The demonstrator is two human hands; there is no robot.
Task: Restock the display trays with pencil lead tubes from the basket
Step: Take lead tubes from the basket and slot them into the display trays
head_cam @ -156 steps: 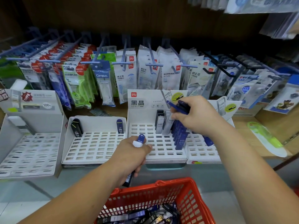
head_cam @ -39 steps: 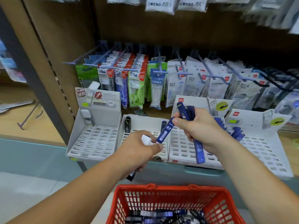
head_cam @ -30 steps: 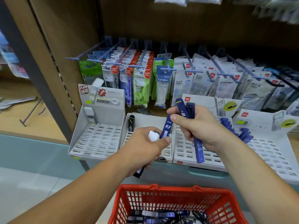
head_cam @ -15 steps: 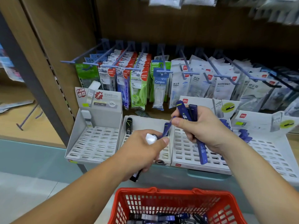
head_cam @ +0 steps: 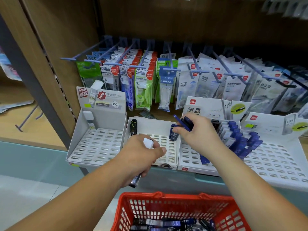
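Wooden shelving [head_cam: 166, 19] — pale floor [head_cam: 25, 197]

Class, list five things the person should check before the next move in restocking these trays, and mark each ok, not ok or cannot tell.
1. Right hand holds spare blue tubes: ok.
2. Blue tube at its fingers seated in the second tray: cannot tell.
3. Left hand grips white-capped tube: ok.
4. Second tray has free slots: ok.
5. Basket holds more tubes: ok.

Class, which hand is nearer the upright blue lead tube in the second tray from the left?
Right. The right hand pinches the blue lead tube; the left hand hovers over the tray's front.
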